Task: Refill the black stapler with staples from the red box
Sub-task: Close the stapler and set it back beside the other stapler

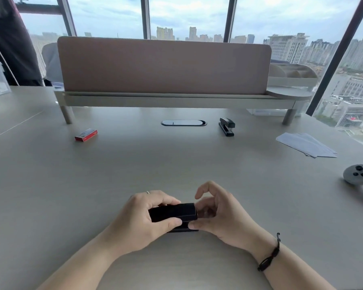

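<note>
**Head view: stapler held at near centre**

The left hand (144, 216) grips a small black stapler (173, 212) just above the desk (176, 160). The right hand (216, 214) pinches its right end, index finger raised. The red box (86, 135) lies far left; a second black stapler (226, 126) stands far right.

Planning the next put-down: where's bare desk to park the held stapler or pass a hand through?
Widest bare patch: mid-desk, between the red box, the second stapler and the hands. Also free: the near-left desk. The right side is tighter, with envelopes and a grey controller. Left hand and right hand crowd the held stapler.
</note>
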Demonstrator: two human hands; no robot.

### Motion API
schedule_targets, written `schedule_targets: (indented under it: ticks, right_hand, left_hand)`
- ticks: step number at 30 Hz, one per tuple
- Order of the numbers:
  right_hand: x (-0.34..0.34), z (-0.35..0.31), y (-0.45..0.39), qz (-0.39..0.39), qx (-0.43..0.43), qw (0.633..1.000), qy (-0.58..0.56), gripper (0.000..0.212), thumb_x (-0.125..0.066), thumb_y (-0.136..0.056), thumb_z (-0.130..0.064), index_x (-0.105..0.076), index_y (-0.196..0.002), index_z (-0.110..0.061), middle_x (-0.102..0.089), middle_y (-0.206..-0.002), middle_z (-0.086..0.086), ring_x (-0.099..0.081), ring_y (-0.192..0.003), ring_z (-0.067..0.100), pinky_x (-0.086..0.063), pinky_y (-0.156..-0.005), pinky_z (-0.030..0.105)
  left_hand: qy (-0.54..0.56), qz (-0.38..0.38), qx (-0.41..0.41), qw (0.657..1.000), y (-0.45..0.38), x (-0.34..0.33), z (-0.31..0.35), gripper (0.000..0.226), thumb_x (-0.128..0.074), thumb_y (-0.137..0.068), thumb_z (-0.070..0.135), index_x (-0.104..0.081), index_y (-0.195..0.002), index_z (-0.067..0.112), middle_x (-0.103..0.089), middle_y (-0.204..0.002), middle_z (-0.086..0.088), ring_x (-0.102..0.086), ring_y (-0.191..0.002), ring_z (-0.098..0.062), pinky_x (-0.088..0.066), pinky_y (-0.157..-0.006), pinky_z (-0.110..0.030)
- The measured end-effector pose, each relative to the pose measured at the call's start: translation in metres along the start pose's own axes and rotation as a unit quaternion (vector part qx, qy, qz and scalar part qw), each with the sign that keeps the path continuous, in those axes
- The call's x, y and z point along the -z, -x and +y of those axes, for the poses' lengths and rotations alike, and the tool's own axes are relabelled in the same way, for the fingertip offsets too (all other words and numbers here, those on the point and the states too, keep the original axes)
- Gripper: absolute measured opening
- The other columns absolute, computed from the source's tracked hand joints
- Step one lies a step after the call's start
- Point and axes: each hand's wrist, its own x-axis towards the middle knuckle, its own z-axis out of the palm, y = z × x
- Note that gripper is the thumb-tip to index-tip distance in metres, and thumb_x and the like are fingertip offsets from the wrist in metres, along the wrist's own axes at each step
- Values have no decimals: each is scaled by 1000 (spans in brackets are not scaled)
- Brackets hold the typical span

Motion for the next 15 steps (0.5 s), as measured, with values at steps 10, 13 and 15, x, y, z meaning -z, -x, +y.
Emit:
schedule_targets:
  ticks: [10,13,15]
  right_hand:
    - [0,-1,1,5,-1,1000,10,51,-86,-66,-6,-50,-93,-30,-78,-84,4,-55,-60,14,-45,-60,29]
    - [1,-2,3,-1,10,999,30,39,-86,-68,-10,-59,-90,-28,-76,-80,0,-53,-59,8,-45,-60,26]
    - [2,-4,4,-9,18,999,50,31,-85,-70,-15,-65,-90,-29,-72,-80,-3,-52,-60,5,-45,-60,25]
  left_hand:
    - [19,5,9,1000,-1,-2,-2,26,-86,-74,21,-77,-94,34,-73,-89,19,-66,-77,-3,-45,-67,-7]
    - [36,5,24,999,1,-2,0,27,-87,-72,19,-76,-91,35,-73,-84,25,-66,-75,-1,-45,-66,-5]
    - [37,1,28,999,1,-1,0,32,-88,-71,19,-75,-92,38,-71,-87,31,-67,-79,0,-47,-68,-5]
